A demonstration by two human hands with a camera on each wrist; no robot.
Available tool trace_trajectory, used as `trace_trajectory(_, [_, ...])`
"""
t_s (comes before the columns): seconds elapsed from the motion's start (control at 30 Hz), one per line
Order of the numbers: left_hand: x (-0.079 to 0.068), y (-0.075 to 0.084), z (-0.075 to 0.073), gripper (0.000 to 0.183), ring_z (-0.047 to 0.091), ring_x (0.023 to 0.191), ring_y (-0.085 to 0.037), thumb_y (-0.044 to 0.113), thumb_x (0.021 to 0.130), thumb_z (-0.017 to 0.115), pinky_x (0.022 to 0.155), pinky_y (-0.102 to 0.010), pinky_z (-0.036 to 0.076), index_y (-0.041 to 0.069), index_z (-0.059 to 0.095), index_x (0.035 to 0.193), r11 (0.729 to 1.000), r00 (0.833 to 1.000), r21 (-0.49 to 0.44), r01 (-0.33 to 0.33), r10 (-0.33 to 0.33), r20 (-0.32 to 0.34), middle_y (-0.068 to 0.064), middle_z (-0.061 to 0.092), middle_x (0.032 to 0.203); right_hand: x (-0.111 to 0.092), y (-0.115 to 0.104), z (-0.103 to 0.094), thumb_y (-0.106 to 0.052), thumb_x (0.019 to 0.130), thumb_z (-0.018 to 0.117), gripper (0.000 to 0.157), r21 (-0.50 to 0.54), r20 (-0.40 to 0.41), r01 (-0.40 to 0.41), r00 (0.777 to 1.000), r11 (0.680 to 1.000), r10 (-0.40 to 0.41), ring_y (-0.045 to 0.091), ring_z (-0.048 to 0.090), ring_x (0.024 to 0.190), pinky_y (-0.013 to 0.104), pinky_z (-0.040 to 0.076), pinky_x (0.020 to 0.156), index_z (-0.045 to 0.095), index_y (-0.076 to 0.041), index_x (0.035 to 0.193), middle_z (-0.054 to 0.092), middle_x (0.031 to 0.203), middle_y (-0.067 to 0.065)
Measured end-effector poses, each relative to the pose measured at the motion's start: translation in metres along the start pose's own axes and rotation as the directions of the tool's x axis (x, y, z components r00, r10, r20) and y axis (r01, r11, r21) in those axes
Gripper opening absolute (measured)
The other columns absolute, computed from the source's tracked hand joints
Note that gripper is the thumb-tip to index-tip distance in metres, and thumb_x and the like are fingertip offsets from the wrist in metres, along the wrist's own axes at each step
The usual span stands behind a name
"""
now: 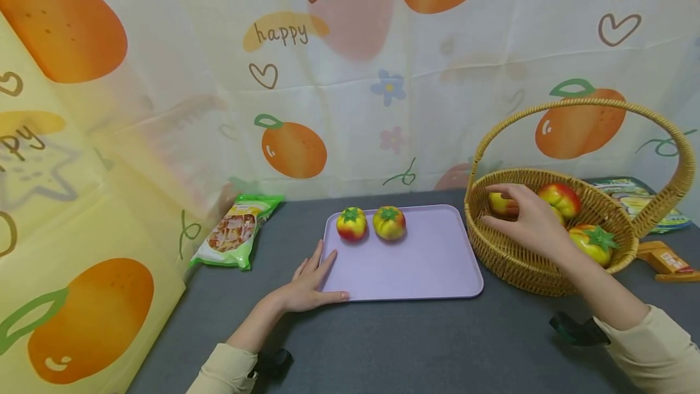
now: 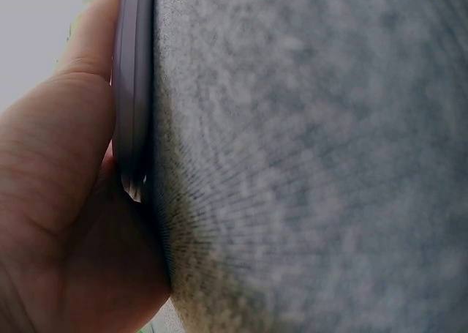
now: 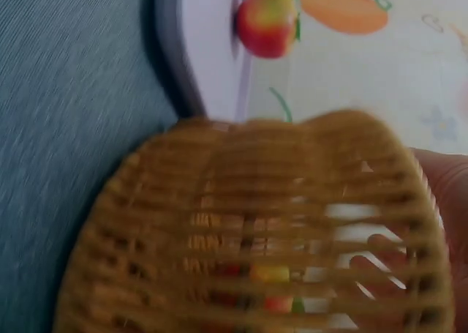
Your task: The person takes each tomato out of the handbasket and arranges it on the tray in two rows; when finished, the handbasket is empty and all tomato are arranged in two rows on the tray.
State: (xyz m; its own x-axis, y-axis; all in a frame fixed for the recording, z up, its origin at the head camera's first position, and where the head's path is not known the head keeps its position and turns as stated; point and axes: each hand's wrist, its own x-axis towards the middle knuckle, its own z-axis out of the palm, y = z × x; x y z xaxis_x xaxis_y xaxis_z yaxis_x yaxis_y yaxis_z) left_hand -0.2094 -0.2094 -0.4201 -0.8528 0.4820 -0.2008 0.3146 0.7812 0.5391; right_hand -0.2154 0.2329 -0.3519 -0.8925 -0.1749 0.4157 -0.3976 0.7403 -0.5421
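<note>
In the head view my left hand (image 1: 306,284) rests at the near left corner of a lilac tray (image 1: 415,266), fingers spread over its left rim and thumb along the front edge. Two red-and-yellow fruits with green leafy tops stand at the tray's back: a left fruit (image 1: 352,224) and a right fruit (image 1: 389,224). My right hand (image 1: 527,221) is over a wicker basket (image 1: 508,266), thumb and fingers apart. A similar fruit (image 1: 502,205) shows beyond the gap between them. More lie in the basket, including a red one (image 1: 560,199) and a green-topped one (image 1: 593,244).
A green-and-white snack bag (image 1: 235,233) lies left of the tray. Right of the basket are an orange-brown packet (image 1: 667,261) and a green-blue package (image 1: 664,211). The tall basket handle (image 1: 579,102) arches above. A printed cloth (image 1: 350,90) hangs behind the grey table (image 1: 383,345).
</note>
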Motion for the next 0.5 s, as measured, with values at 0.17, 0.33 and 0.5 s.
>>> trace_trajectory(0.17, [0.000, 0.000, 0.000, 0.100, -0.004, 0.147, -0.037, 0.062, 0.086, 0.063, 0.113, -0.058, -0.004, 0.013, 0.013, 0.157, 1.000, 1.000, 0.002, 0.000, 0.000, 0.005, -0.016, -0.017, 0.160, -0.004, 0.014, -0.009, -0.023, 0.084, 0.078, 0.059, -0.050, 0.013, -0.036, 0.999, 0.998, 0.037, 0.046, 0.051, 0.109, 0.061, 0.041, 0.084, 0.053, 0.002, 0.131, 0.051, 0.125, 0.029])
trace_trajectory(0.33, [0.000, 0.000, 0.000, 0.100, -0.004, 0.147, -0.037, 0.061, 0.086, 0.063, 0.113, -0.057, -0.004, 0.012, 0.014, 0.157, 1.000, 1.000, 0.001, 0.001, -0.001, 0.003, -0.017, -0.017, 0.160, -0.007, 0.026, -0.017, -0.021, 0.083, 0.078, 0.062, -0.082, 0.013, -0.056, 0.998, 0.995, 0.057, 0.049, 0.047, 0.112, 0.063, 0.037, 0.087, 0.050, 0.007, 0.132, 0.051, 0.124, 0.032])
trace_trajectory(0.5, [0.000, 0.000, 0.000, 0.100, -0.004, 0.147, -0.037, 0.061, 0.086, 0.063, 0.113, -0.057, -0.004, 0.012, 0.014, 0.157, 1.000, 1.000, 0.002, -0.002, 0.002, 0.006, -0.017, -0.017, 0.160, -0.009, 0.036, -0.024, -0.021, 0.080, 0.079, 0.064, -0.140, 0.013, -0.069, 0.997, 0.988, 0.071, 0.052, 0.045, 0.112, 0.064, 0.035, 0.089, 0.051, 0.011, 0.128, 0.052, 0.121, 0.035])
